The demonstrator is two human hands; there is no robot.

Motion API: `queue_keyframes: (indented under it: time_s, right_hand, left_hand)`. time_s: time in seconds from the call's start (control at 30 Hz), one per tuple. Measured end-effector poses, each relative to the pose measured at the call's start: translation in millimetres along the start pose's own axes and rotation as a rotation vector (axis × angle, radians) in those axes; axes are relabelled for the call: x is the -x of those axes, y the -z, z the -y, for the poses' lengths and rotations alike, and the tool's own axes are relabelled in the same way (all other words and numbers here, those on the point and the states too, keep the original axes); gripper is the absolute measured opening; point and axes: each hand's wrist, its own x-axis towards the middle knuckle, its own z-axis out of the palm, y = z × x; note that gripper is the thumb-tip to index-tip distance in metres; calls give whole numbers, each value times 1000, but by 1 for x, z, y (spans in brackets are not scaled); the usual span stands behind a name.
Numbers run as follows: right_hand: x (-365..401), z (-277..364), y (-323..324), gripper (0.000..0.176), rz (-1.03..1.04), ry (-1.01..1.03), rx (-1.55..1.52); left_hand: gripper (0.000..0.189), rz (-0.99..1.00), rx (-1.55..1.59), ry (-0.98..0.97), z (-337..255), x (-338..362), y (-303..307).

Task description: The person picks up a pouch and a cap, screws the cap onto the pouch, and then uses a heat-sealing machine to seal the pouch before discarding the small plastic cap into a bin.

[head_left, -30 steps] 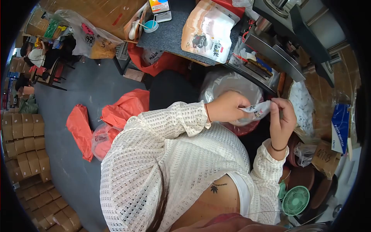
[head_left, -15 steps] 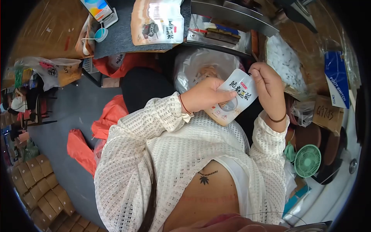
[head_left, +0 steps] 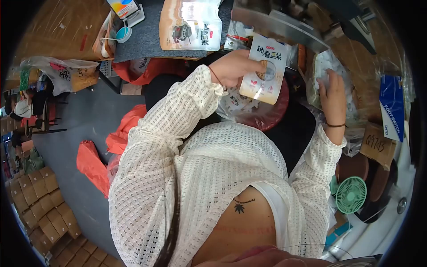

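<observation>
- Cream knit top (head_left: 147,196) is being worn, sleeves pushed back; dark band is being worn on R wrist.
- Printed pouch (head_left: 271,75) is being held by L hand (head_left: 233,67): its L edge is being pinched btwn thumb (on printed face) & fingers, mostly hidden behind. Pouch is being kept nearly upright in view, slight tilt, overlapping rim of red bin (head_left: 285,107).
- R hand (head_left: 333,99) is being held out at small white items (head_left: 327,60), well apart from pouch; thumb is being kept apart from fingers, these slightly curled. Contact w/ items can't be told.
- Bin is being lined w/ clear plastic; printed packets (head_left: 238,103) are being held inside.
- To R, carton (head_left: 378,142) w/ handwritten marking is lying nr FOOT SWITCH box (head_left: 391,109); green fan (head_left: 351,194) is standing below these in view.
- Beyond bin, larger pouch (head_left: 191,26) is being supported flat on grey mat (head_left: 138,51), w/ cup (head_left: 123,33) & phone (head_left: 122,8) nr its L side; metal machine (head_left: 284,26) is standing to R.
- On floor to L, red bags (head_left: 91,164) are lying crumpled.
- Farther L, cardboard boxes (head_left: 40,200) are being kept stacked; another person (head_left: 24,107) is being partly shown in bkgd, hands too small to tell.
</observation>
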Motion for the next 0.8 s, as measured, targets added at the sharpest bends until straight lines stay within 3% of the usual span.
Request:
queue_keyframes:
  time_s: [0.13, 0.23, 0.27, 0.33, 0.37, 0.43, 0.5, 0.53, 0.57, 0.63, 0.7, 0.77, 0.8]
  right_hand:
    - [-2, -2, -4, 26, -13, -25, -71]
    - [-1, 5, 0, 20, -81, -2, 10]
    - [0, 7, 1, 18, -115, 8, 50]
    - [-3, 6, 1, 18, -303, 59, 108]
    - [-5, 4, 0, 18, -399, 85, 139]
    - [2, -1, -1, 16, -389, -79, -120]
    - [12, 1, -2, 14, -371, -203, -354]
    - [15, 4, -2, 13, -364, -241, -457]
    - [16, 6, -2, 13, -359, -277, -559]
    - [15, 35, 3, 16, -358, -168, -702]
    - [15, 63, 15, 18, -237, -99, -709]
    - [4, 95, 31, 18, -74, 124, -698]
    - [0, 108, 32, 17, -81, 81, -848]
  left_hand:
    - [39, -15, -122, -119, 6, -3, 7]
    - [46, -633, -562, -467, -6, 26, 21]
    - [50, -894, -1000, -822, -13, 32, 40]
    - [52, -1045, -1705, -1123, -17, 51, 71]
    - [50, -942, -1959, -1045, -9, 64, 79]
    - [45, -755, -2113, -918, 0, 80, 86]
    - [40, -618, -1932, -848, 4, 91, 84]
    - [31, -709, -1661, -853, 8, 94, 76]
    - [29, -669, -1424, -755, 7, 95, 69]
    - [25, -570, -954, -555, 4, 97, 52]
    - [16, -397, -863, -576, 9, 87, 36]
    - [16, -337, -888, -528, 12, 80, 15]
    - [18, -333, -896, -529, 14, 76, 6]
